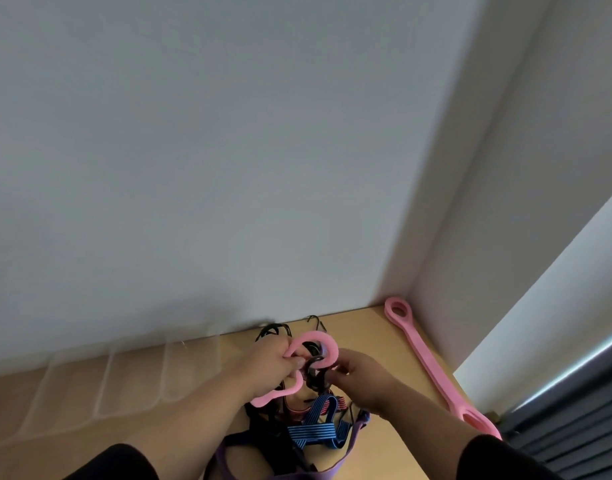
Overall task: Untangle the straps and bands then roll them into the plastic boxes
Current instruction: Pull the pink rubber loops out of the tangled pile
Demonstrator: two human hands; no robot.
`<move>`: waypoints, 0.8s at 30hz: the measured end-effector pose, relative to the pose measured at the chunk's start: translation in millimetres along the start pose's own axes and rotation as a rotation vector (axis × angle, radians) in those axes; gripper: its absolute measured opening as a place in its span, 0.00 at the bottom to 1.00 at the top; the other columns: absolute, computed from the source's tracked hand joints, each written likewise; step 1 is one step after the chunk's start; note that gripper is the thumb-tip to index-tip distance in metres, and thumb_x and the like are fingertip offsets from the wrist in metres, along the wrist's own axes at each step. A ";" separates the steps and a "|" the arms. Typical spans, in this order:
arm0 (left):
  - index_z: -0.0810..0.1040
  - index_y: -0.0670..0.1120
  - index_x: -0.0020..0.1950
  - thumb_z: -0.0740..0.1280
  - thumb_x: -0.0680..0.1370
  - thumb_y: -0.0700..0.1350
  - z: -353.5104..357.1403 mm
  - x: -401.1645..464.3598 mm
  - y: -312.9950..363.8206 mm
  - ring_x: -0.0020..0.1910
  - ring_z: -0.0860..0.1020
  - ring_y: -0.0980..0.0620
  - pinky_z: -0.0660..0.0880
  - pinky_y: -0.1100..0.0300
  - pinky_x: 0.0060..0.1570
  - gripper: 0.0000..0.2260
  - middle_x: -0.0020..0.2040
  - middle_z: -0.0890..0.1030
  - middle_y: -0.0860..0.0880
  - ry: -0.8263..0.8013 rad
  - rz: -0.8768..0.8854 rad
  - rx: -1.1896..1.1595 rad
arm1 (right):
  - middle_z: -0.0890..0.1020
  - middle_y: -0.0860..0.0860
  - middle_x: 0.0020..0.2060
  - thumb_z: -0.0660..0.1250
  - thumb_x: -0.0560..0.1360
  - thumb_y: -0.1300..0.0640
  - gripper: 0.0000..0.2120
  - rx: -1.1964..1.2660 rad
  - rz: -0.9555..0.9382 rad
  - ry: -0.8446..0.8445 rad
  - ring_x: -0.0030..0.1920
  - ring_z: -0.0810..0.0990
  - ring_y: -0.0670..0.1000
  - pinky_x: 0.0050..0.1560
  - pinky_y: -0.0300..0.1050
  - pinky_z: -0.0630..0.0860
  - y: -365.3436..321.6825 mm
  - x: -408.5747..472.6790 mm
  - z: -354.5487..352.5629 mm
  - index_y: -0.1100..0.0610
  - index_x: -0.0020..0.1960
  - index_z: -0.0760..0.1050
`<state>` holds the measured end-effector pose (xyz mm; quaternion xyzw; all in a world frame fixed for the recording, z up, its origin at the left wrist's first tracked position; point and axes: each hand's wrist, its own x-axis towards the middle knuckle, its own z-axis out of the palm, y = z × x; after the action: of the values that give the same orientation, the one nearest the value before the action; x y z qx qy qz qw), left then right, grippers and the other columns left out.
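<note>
Near the tabletop's far edge, the left hand (pixel 275 362) pinches a soft pink band (pixel 315 344) while the right hand (pixel 361 377) grips a black cord (pixel 313 370) snagging it — both look light, limp, stretchy — best held beside the knot

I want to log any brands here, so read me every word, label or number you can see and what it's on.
None: no readable text in the head view.
The pink band on the table, the pink band in the hands, the blue striped strap and the clear plastic boxes show no print or labels.
</note>
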<state>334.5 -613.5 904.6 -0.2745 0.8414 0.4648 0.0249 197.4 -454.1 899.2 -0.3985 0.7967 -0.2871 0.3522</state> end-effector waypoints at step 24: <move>0.83 0.55 0.52 0.68 0.80 0.41 -34.6 -23.4 81.8 0.43 0.83 0.52 0.80 0.53 0.56 0.09 0.46 0.86 0.52 0.202 0.222 -0.454 | 0.75 0.45 0.67 0.68 0.79 0.47 0.25 -0.235 0.001 0.055 0.65 0.74 0.45 0.63 0.38 0.70 11.8 -2.8 24.4 0.48 0.73 0.68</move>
<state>322.1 -596.6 994.0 -0.2240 0.7389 0.6117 -0.1723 212.8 -450.0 877.1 -0.4285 0.8344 -0.2026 0.2812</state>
